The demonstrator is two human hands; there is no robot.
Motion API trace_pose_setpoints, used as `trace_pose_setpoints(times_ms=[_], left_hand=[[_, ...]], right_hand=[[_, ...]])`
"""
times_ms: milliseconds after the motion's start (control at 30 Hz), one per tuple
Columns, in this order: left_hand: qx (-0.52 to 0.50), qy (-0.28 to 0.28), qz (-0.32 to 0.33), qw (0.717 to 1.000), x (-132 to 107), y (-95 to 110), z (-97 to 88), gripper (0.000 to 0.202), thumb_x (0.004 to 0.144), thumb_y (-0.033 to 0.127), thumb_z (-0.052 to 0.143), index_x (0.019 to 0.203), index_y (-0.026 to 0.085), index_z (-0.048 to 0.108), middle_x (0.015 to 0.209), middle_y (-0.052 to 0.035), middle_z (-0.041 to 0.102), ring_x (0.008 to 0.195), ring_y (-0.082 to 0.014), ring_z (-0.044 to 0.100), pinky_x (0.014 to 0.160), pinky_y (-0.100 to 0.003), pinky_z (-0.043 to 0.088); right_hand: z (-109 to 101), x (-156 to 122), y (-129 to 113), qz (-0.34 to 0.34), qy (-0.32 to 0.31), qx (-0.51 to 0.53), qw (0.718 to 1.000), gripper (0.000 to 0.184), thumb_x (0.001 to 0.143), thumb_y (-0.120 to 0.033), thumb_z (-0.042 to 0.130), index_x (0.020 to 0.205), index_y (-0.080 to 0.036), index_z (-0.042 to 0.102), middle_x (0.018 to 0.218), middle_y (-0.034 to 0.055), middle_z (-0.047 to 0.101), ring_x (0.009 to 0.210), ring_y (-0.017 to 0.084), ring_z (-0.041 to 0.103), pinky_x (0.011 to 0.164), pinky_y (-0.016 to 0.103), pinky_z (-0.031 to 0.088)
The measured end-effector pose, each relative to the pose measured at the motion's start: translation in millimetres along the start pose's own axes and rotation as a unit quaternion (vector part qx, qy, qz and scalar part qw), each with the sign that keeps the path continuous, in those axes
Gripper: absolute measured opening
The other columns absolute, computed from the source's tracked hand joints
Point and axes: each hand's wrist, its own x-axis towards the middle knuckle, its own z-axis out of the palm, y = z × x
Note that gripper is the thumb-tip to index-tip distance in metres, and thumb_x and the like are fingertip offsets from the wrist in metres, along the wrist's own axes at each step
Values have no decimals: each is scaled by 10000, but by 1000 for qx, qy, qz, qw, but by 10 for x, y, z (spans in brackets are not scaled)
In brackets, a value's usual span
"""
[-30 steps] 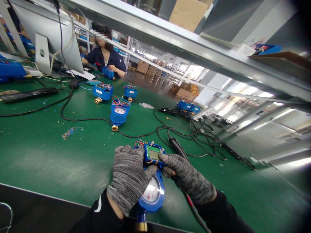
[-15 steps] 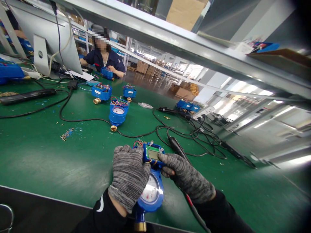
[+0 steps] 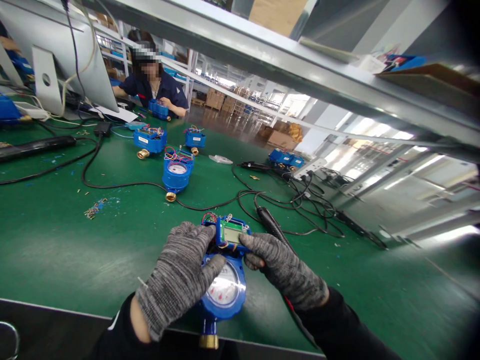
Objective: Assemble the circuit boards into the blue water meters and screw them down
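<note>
A blue water meter (image 3: 224, 292) with a round white dial and a brass end lies at the near edge of the green bench. Its upper part carries a green circuit board with a small display (image 3: 231, 233) and coloured wires. My left hand (image 3: 179, 277), in a grey knit glove, rests over the meter's left side with its fingers curled on the body. My right hand (image 3: 280, 267), gloved the same way, grips the display module from the right with thumb and fingers.
Three more blue meters (image 3: 176, 173) stand farther back on the green mat (image 3: 56, 235). A black tool (image 3: 270, 225) and tangled black cables (image 3: 296, 200) lie right of my hands. A monitor (image 3: 56, 60) stands back left; a person in dark blue (image 3: 157, 85) works behind it.
My left hand has slid down and left, uncovering more of the dial. The view has shifted slightly right and down. My right hand keeps its hold on the display module.
</note>
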Motion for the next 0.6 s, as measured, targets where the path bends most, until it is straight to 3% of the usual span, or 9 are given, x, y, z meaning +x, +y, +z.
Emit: trace_pose_setpoints(times_ms=[267,600], left_hand=[[-97,120,-65,986,-56,61,15,286,834,302,611,1103,204,603,1069,-56,673,1002,-195,623,932,-401,511],[-49,165,-32,985,22,177,78,208,780,251,652,978,188,649,924,-50,707,866,-211,651,829,-423,544]], right_hand=[[-28,7,46,3,0,-15,1000,409,845,-494,616,594,-179,549,584,-15,490,585,119,451,609,287,369],[-24,-10,2,-9,3,-40,999,404,875,-477,581,607,-178,539,590,-13,482,568,115,436,596,286,372]])
